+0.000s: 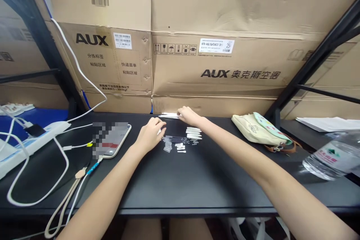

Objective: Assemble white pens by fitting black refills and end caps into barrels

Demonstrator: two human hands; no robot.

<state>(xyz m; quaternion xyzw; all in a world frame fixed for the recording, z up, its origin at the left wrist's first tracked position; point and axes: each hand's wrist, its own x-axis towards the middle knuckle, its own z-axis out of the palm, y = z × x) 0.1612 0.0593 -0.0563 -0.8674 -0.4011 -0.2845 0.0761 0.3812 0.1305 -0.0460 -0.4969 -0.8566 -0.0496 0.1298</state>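
Left hand (150, 135) and right hand (189, 116) apart above the black table (168, 191), right fingertips (180, 110) down on white strips (168, 115) at the far edge, left curled beside the rows, any grip unclear, small clear tubes (168, 146) and white sticks (193, 133) laid out just below, none gathered up yet.

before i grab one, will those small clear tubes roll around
Probably yes: the clear tubes look round and light, so a nudge could roll them. The black table looks smooth, so they may slide; they seem stiff.
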